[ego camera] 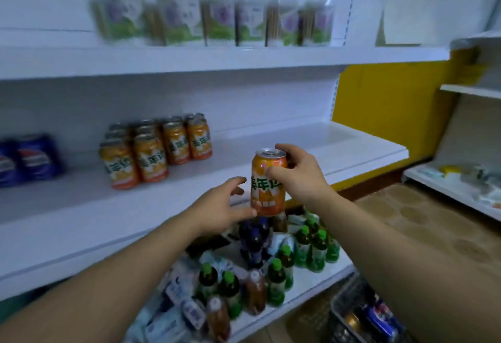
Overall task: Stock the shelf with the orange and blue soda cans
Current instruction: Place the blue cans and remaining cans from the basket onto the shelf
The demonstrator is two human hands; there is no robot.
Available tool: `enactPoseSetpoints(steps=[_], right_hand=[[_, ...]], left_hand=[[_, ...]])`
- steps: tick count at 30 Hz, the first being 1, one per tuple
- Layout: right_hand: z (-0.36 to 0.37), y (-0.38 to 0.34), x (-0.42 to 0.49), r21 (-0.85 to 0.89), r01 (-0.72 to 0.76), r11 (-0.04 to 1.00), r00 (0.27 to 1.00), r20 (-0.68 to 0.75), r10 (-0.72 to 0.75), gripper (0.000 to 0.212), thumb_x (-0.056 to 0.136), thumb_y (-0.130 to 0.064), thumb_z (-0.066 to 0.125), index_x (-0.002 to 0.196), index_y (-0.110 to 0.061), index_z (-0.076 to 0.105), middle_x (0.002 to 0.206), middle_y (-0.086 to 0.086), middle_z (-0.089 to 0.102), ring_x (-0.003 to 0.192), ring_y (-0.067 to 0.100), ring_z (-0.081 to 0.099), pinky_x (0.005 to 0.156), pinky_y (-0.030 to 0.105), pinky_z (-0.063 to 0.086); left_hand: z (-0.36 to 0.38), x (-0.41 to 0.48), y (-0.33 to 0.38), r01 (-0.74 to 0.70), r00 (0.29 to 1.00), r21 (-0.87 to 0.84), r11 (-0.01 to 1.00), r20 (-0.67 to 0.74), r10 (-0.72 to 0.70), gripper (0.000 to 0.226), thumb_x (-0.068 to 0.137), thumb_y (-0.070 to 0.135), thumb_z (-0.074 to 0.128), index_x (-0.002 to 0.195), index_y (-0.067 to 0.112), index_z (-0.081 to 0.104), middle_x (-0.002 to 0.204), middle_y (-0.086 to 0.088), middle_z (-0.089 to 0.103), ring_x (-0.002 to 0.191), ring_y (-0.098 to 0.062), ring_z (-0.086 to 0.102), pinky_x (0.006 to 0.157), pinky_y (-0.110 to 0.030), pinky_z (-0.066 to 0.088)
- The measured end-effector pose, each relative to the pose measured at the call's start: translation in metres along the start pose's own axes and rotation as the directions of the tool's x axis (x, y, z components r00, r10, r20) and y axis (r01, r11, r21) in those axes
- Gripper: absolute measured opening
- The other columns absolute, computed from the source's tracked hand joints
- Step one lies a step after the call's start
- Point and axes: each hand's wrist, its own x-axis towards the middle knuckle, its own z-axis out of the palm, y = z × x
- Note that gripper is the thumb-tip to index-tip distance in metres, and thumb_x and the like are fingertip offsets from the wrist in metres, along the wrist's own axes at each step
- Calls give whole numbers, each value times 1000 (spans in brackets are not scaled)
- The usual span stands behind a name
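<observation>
My right hand (298,174) grips an orange soda can (268,193) by its upper part, upright, in front of the middle shelf (298,150). My left hand (225,204) reaches to the can's lower left with its fingers curved, the thumb touching near the can's base. On the middle shelf stand several orange cans (151,150) in rows, and blue soda cans (29,161) sit further left. A basket (341,313) at the bottom right holds more blue cans (379,318).
The top shelf carries a row of green and purple packs (217,21). The bottom shelf holds green-capped bottles (311,247), dark bottles and white packets. A second white shelf unit (447,185) stands at the right, with brown floor between.
</observation>
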Motion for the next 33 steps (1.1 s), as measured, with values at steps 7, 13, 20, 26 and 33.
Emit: enactPoseSetpoints(steps=[7, 13, 20, 26, 33], right_hand=[[102, -35, 11, -6, 48, 999, 982, 181, -46, 66, 80, -15, 72, 140, -17, 44, 119, 0, 57, 98, 13, 58, 74, 20, 48], [147, -32, 23, -4, 69, 998, 971, 230, -66, 62, 80, -15, 73, 135, -21, 46, 106, -8, 54, 93, 9, 56, 81, 26, 48], [168, -1, 36, -184, 242, 953, 959, 193, -207, 83, 75, -29, 77, 143, -32, 30, 126, -4, 30, 115, 15, 41, 103, 33, 39], [184, 11, 60, -106, 226, 968, 964, 166, -207, 77, 83, -19, 73, 145, -25, 28, 125, -9, 50, 112, 11, 51, 101, 36, 44], [206, 20, 95, -184, 178, 967, 981, 117, -158, 84, 83, -30, 70, 151, -29, 20, 137, 8, 42, 121, 27, 51, 105, 47, 43]], left_hand=[[-82, -53, -99, 314, 948, 379, 870, -171, -268, 74, 86, 63, 52, 147, 25, 34, 152, 1, 36, 134, -19, 39, 109, -37, 35], [-96, -72, -150, 463, 877, 500, 732, -140, -459, 73, 87, 76, 25, 150, 43, 13, 162, 9, 2, 149, -18, 1, 115, -59, 1], [-86, -71, -160, 452, 889, 510, 732, -196, -413, 76, 85, 78, 18, 151, 43, 7, 161, 13, -3, 148, -14, -4, 116, -57, -2], [-85, -71, -161, 448, 893, 504, 739, -214, -396, 76, 85, 78, 19, 151, 43, 8, 161, 13, -2, 148, -14, -3, 117, -56, -2], [-85, -70, -163, 442, 896, 515, 735, -220, -385, 75, 84, 78, 17, 151, 43, 6, 161, 12, -2, 148, -14, -3, 117, -56, -1]])
